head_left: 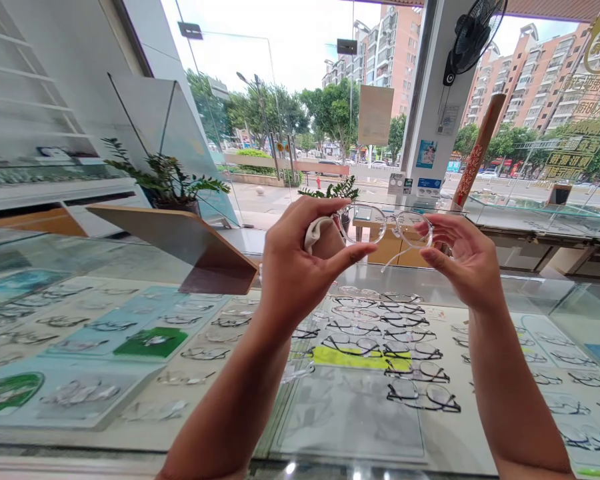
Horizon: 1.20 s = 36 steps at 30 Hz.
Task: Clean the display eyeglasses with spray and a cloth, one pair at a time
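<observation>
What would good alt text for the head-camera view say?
Round, clear-framed eyeglasses held up between a bare left hand, which also holds a beige cloth, and a bare right hand, above a glass counter displaying rows of spectacles. Outside: green trees, pinkish apartment blocks.

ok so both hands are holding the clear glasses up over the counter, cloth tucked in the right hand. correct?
Not quite: the cloth is in the left hand, not the right hand; the head view shows it. The rest stands: both hands hold the clear glasses up over the counter.
</observation>
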Available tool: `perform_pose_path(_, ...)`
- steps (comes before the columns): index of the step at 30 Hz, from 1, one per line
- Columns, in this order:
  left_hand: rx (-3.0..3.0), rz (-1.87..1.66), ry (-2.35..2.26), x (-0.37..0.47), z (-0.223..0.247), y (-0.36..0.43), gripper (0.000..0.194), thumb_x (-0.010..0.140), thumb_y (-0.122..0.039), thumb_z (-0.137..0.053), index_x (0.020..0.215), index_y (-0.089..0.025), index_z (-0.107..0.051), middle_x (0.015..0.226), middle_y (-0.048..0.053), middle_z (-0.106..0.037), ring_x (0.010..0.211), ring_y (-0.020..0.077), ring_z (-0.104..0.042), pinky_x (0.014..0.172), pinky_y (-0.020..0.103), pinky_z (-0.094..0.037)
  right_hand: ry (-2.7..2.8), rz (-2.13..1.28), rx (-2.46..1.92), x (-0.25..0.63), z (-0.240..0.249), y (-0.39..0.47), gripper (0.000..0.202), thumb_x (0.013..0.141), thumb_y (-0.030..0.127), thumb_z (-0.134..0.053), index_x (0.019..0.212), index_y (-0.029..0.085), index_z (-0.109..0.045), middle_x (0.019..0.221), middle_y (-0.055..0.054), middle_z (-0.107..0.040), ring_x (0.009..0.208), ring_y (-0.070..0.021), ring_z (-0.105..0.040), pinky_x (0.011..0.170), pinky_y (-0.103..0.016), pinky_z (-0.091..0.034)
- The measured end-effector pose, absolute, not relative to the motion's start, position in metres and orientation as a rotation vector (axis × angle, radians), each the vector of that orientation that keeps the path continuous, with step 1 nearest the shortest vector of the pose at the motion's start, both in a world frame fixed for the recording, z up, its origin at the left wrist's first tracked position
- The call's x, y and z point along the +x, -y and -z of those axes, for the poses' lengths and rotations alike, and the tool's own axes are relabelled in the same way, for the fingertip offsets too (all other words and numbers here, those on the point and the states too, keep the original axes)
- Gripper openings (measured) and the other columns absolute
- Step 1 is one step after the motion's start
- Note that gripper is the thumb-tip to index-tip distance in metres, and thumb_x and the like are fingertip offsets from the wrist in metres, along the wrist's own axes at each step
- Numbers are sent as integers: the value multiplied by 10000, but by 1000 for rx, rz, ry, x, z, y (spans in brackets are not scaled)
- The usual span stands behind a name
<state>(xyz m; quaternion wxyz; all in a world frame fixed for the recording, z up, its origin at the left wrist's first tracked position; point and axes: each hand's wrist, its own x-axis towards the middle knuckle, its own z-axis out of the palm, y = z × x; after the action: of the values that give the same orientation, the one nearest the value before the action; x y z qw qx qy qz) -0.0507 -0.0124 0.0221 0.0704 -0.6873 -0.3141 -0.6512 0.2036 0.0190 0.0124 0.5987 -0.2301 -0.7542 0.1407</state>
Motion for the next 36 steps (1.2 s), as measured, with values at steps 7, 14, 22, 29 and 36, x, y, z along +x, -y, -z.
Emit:
perform_pose_path(7, -2076, 1961, 965, -51, -22, 13, 499, 727, -491, -931, 1125, -270, -726, 1013, 20, -756, 914, 202, -703, 856, 373, -580, 1770, -325, -578, 205, -15, -16, 414, 846, 391, -854, 1229, 297, -727, 1146, -35, -796, 1058, -221, -743, 957, -429, -595)
perform_pose_path(14, -2051, 1884, 884, -51, -21, 13, 516, 737, -475, -928, 1158, -271, -711, 1023, 13, -747, 967, 206, -700, 867, 371, -573, 1809, -317, -621, 206, -16, -16, 439, 849, 391, -846, 1252, 278, -714, 1212, -50, -793, 1083, -222, -735, 991, -445, -579)
perform_pose_path(22, -2140, 1924, 941, -59, -25, 13, 482, 745, -475, -924, 1151, -315, -720, 1079, 35, -731, 992, 226, -693, 914, 412, -584, 1760, -218, -607, 201, -15, -8, 442, 833, 419, -860, 1228, 292, -710, 1173, -34, -799, 1071, -227, -740, 955, -446, -595)
perform_pose_path(29, -2160, 1934, 967, -67, -24, 2, 512, 727, -523, -923, 1156, -305, -749, 1074, 56, -725, 1002, 234, -687, 916, 417, -594, 1702, -110, -575, 191, -12, -1, 431, 857, 382, -850, 1253, 323, -692, 1148, -13, -787, 1055, -219, -733, 924, -430, -591)
perform_pose_path(36, -2198, 1929, 987, -66, -23, 0, 495, 741, -513, -915, 1156, -302, -747, 1078, 57, -732, 1003, 234, -681, 896, 404, -587, 1677, -3, -606, 189, -13, 8, 439, 870, 411, -835, 1274, 332, -682, 1098, -26, -762, 1017, -235, -723, 879, -437, -592)
